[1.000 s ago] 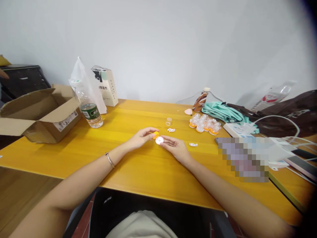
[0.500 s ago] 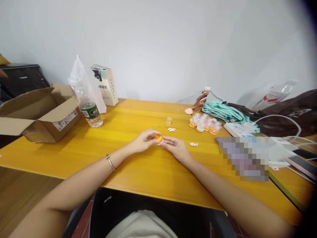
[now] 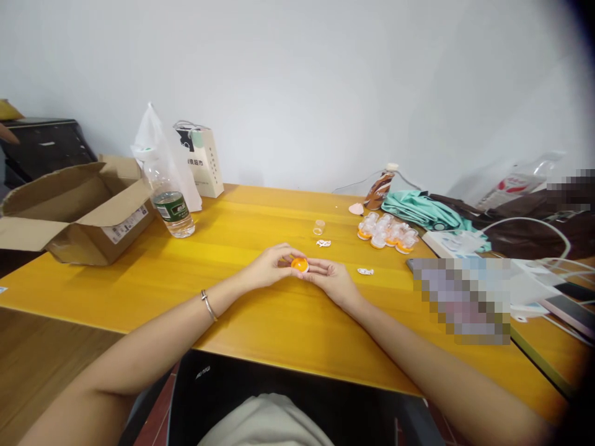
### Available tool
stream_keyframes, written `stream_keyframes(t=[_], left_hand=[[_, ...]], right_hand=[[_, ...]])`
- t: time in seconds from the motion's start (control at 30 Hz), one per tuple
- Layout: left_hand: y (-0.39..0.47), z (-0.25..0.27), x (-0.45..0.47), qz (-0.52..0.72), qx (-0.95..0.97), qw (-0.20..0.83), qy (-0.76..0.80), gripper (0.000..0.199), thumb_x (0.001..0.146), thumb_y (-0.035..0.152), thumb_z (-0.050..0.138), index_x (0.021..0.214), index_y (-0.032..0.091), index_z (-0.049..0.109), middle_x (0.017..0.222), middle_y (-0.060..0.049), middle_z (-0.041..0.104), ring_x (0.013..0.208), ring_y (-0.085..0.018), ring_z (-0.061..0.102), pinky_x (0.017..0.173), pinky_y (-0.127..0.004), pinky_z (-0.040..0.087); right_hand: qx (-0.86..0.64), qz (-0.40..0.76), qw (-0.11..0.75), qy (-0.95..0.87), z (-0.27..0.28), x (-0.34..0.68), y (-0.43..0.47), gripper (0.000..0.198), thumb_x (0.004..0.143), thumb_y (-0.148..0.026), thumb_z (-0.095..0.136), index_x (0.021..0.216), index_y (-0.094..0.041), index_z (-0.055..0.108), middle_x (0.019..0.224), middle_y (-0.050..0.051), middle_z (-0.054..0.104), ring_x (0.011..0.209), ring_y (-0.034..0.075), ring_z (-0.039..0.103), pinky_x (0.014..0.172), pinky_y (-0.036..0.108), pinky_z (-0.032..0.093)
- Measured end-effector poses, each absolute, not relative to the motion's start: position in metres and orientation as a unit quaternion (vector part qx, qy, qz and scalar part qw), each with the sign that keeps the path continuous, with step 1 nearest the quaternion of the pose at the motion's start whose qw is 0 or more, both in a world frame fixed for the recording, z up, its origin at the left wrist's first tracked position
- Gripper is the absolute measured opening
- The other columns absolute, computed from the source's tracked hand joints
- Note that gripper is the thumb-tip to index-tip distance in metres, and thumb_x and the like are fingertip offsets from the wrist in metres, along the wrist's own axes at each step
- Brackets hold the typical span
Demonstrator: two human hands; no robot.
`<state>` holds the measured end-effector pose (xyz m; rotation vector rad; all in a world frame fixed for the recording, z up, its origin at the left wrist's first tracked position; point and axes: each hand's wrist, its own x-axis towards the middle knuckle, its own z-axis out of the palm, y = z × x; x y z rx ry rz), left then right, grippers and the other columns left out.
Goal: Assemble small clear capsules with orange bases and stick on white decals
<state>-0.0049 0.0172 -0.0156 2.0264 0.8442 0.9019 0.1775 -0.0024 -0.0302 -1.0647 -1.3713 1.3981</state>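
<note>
Between my hands, just over the table, is a small round orange piece with a pale rim (image 3: 300, 265), its orange face turned up toward me. My left hand (image 3: 277, 265) has thumb and fingers closed on its left side. My right hand (image 3: 331, 280) pinches it from the right with its fingertips. Beyond them a small clear plastic cup (image 3: 318, 227) lies on the table. A white patterned paper piece (image 3: 323, 243) lies in front of it, and a similar paper piece (image 3: 365, 271) is to the right of my right hand.
Several clear domes with orange bases (image 3: 387, 233) are grouped at right, near a brown drink bottle (image 3: 381, 188) and a teal folded cloth item (image 3: 418, 208). Chargers and cables lie far right. An open cardboard box (image 3: 100, 217), a water bottle (image 3: 173, 214) and a paper bag (image 3: 204, 162) stand left.
The orange piece has been tilted in my fingers, so more of its round orange face shows now. Both hands stay in nearly the same place; the view has shifted slightly.
</note>
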Motion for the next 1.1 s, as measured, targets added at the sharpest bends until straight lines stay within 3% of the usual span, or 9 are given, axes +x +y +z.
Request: stream_keyframes(t=[0.4, 0.67, 0.83, 0.9, 1.0, 1.1], left_hand=[[0.015, -0.009, -0.009, 0.321, 0.823, 0.354, 0.307, 0.031, 0.077, 0.026, 0.058, 0.106, 0.016, 0.06, 0.097, -0.008, 0.056, 0.087, -0.015, 0.056, 0.078, -0.027, 0.046], [0.015, -0.011, -0.01, 0.303, 0.799, 0.421, 0.304, 0.038, 0.072, 0.029, 0.063, 0.105, 0.012, 0.059, 0.099, -0.01, 0.061, 0.085, -0.016, 0.06, 0.079, -0.028, 0.048], [0.015, -0.012, -0.009, 0.292, 0.819, 0.372, 0.325, 0.035, 0.071, 0.031, 0.063, 0.1, 0.013, 0.06, 0.093, -0.007, 0.063, 0.08, -0.014, 0.059, 0.073, -0.024, 0.047], [0.013, -0.01, -0.01, 0.28, 0.844, 0.315, 0.333, 0.032, 0.071, 0.03, 0.062, 0.099, 0.015, 0.06, 0.093, -0.005, 0.062, 0.08, -0.014, 0.058, 0.073, -0.024, 0.045], [0.011, -0.007, -0.012, 0.235, 0.883, 0.219, 0.341, 0.026, 0.071, 0.027, 0.059, 0.095, 0.017, 0.061, 0.089, -0.003, 0.06, 0.078, -0.014, 0.055, 0.072, -0.023, 0.043], [0.01, -0.007, -0.014, 0.198, 0.898, 0.177, 0.35, 0.022, 0.071, 0.025, 0.058, 0.092, 0.018, 0.06, 0.083, -0.003, 0.056, 0.073, -0.013, 0.053, 0.07, -0.023, 0.042]], right_hand=[[-0.43, 0.578, 0.431, -0.543, -0.034, 0.178, 0.0, 0.036, 0.055, -0.024, 0.073, 0.089, -0.018, 0.064, 0.086, 0.003, 0.071, 0.084, 0.019, 0.065, 0.086, 0.034, 0.046], [-0.426, 0.581, 0.42, -0.551, -0.035, 0.18, -0.002, 0.044, 0.057, -0.025, 0.074, 0.092, -0.022, 0.047, 0.068, -0.003, 0.068, 0.067, 0.013, 0.064, 0.074, 0.03, 0.047], [-0.415, 0.58, 0.373, -0.594, -0.032, 0.184, 0.004, 0.044, 0.056, -0.028, 0.074, 0.091, -0.022, 0.047, 0.068, -0.003, 0.066, 0.068, 0.013, 0.062, 0.073, 0.029, 0.047], [-0.425, 0.555, 0.355, -0.621, -0.024, 0.195, 0.011, 0.039, 0.057, -0.034, 0.073, 0.087, -0.02, 0.052, 0.071, -0.001, 0.065, 0.068, 0.013, 0.061, 0.071, 0.029, 0.046], [-0.479, 0.445, 0.399, -0.643, -0.006, 0.231, 0.023, 0.035, 0.063, -0.047, 0.065, 0.078, -0.018, 0.055, 0.068, 0.001, 0.061, 0.062, 0.012, 0.057, 0.062, 0.026, 0.044], [-0.574, 0.301, 0.302, -0.699, 0.004, 0.279, 0.032, 0.042, 0.06, -0.053, 0.064, 0.078, -0.017, 0.056, 0.07, 0.001, 0.058, 0.063, 0.014, 0.054, 0.058, 0.026, 0.04]])
